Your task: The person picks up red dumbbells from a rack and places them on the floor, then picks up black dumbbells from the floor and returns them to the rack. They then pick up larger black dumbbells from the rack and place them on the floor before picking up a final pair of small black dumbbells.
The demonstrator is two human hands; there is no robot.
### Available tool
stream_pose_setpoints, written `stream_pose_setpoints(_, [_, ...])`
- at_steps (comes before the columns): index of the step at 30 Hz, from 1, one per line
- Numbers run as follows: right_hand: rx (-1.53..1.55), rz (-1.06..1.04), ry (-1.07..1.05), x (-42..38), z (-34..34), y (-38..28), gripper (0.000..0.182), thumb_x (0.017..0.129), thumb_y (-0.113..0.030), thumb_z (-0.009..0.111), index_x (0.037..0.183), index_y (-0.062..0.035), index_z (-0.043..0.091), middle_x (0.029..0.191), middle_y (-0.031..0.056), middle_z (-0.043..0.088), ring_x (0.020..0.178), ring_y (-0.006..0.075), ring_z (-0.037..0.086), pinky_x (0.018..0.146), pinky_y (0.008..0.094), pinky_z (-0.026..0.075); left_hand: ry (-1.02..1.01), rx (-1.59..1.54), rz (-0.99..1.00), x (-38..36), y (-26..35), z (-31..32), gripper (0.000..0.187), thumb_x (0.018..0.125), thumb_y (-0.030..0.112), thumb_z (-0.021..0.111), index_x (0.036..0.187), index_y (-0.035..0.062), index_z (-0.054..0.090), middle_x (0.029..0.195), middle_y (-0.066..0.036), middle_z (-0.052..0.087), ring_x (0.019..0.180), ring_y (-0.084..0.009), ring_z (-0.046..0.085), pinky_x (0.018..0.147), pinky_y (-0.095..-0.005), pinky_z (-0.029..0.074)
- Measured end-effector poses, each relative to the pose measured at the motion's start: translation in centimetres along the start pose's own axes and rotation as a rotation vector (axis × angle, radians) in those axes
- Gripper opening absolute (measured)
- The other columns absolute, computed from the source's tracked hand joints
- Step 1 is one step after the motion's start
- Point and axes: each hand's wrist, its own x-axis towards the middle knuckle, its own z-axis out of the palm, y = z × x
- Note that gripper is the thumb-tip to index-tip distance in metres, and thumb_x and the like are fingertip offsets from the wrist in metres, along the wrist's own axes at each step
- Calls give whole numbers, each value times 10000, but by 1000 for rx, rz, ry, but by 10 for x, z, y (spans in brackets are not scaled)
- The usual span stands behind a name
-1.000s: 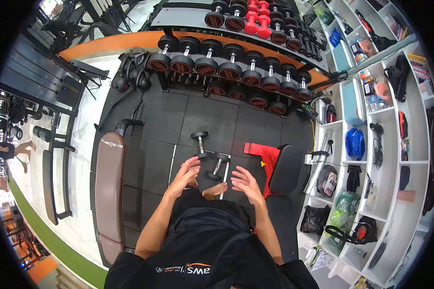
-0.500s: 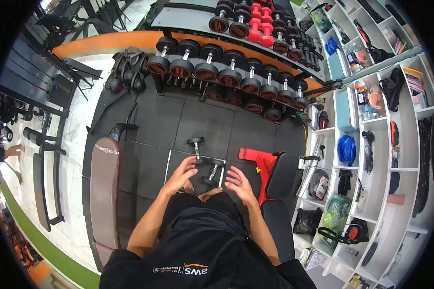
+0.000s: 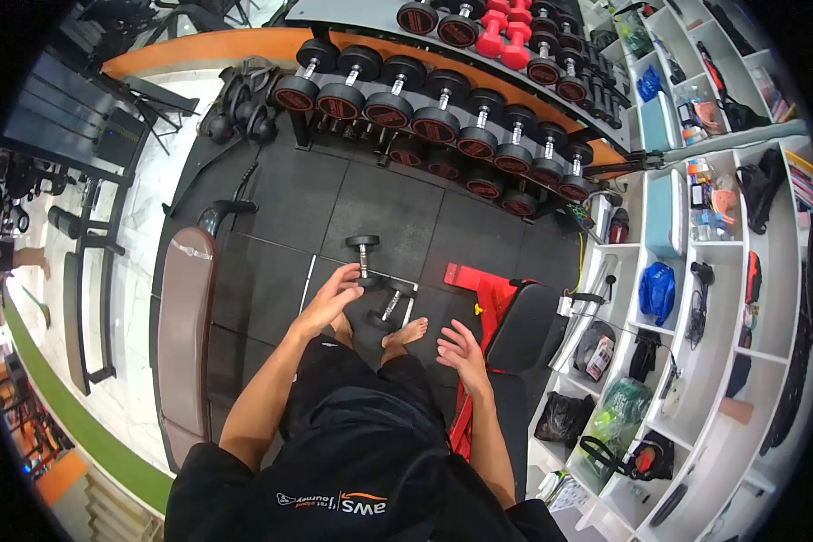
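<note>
Two black-ended dumbbells with chrome handles lie on the dark mat floor, one dumbbell [image 3: 363,260] farther off and the other dumbbell [image 3: 390,305] close to my feet. My left hand [image 3: 331,300] hovers just left of the dumbbells, fingers apart, holding nothing; it overlaps part of the farther one in view. Off to the right, my right hand [image 3: 464,354] is held in the air beside the red-framed bench [image 3: 490,298], fingers spread and nothing in it. Between my hands, my bare right foot [image 3: 406,334] stands near the closer dumbbell.
Ahead stands a rack [image 3: 551,86] with rows of dumbbells. A brown padded bench [image 3: 188,334] is at my left. White shelves [image 3: 677,361] with bags and bottles curve along the right. Several kettlebells [image 3: 235,117] sit near the rack's left end.
My right foot has shifted forward and right, and my legs show more. My right hand has moved right and lower in view, away from the dumbbells. The whole view has tilted slightly.
</note>
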Motion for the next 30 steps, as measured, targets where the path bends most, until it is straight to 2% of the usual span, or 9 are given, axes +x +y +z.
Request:
stream_pose_setpoints(6, [255, 87, -223, 44, -40, 5, 734, 885, -14, 603, 1533, -137, 281, 1482, 156, 429, 1269, 284, 523, 949, 458, 524, 147, -32, -124, -20, -13, 39, 552, 977, 237, 557, 1478, 96, 374, 1434, -140, 457, 1338, -249, 439, 1068, -375, 376])
stream_pose_setpoints(9, [322, 105, -307, 81, -60, 39, 719, 928, -147, 552, 1561, -158, 210, 1508, 151, 381, 1336, 325, 440, 980, 582, 474, 158, -14, -152, -10, -38, 49, 549, 964, 211, 575, 1466, 93, 387, 1420, -131, 473, 1329, -248, 450, 1071, -376, 377])
stream_pose_setpoints(15, [590, 198, -189, 142, -61, 110, 750, 952, -330, 551, 1577, -204, 155, 1544, 150, 310, 1385, 370, 363, 978, 657, 435, 127, -44, -219, 40, -108, 53, 551, 946, 131, 594, 1459, 81, 400, 1430, -148, 464, 1319, -261, 467, 1057, -378, 401])
stream_pose_setpoints(19, [648, 272, -76, 206, -51, 190, 726, 956, -416, 534, 1569, -210, 204, 1571, 164, 263, 1409, 381, 323, 993, 648, 425, 64, 2, -280, 90, -171, 45, 618, 950, 129, 575, 1506, 82, 309, 1464, -151, 417, 1344, -284, 434, 1100, -425, 363])
stream_pose_setpoints(23, [728, 397, 52, 271, -33, 272, 794, 941, -498, 518, 1572, -142, 193, 1593, 164, 231, 1450, 384, 251, 1065, 591, 379, -5, 64, -316, 135, -236, 28, 648, 953, 117, 570, 1528, 117, 271, 1491, -141, 390, 1362, -281, 411, 1078, -425, 391])
stream_pose_setpoints(24, [821, 393, 47, 284, -31, 292, 819, 942, -494, 508, 1582, -129, 148, 1618, 157, 187, 1487, 357, 185, 1129, 585, 283, -8, 40, -344, 146, -254, 22, 636, 953, 112, 571, 1524, 131, 292, 1493, -132, 390, 1360, -275, 415, 1072, -412, 398])
stream_pose_setpoints(27, [873, 362, 86, 325, -30, 345, 822, 950, -496, 479, 1591, -144, 103, 1639, 156, 133, 1517, 318, 103, 1179, 568, 157, -13, -55, -384, 174, -304, 0, 621, 954, 113, 573, 1518, 137, 314, 1494, -122, 390, 1357, -270, 420, 1071, -407, 398])
stream_pose_setpoints(28, [855, 362, 79, 340, -32, 359, 815, 957, -491, 444, 1594, -143, 73, 1655, 143, 80, 1531, 276, 33, 1202, 525, 16, -13, -54, -382, 182, -311, -4, 611, 952, 106, 567, 1514, 139, 328, 1492, -113, 395, 1356, -265, 423, 1074, -402, 397])
stream_pose_setpoints(30, [800, 344, 114, 366, -34, 383, 810, 957, -472, 446, 1594, -144, 67, 1658, 132, 68, 1533, 269, 15, 1204, 496, -14, -14, -10, -415, 194, -328, -8, 622, 942, 105, 568, 1514, 140, 326, 1489, -110, 399, 1359, -260, 421, 1076, -399, 395])
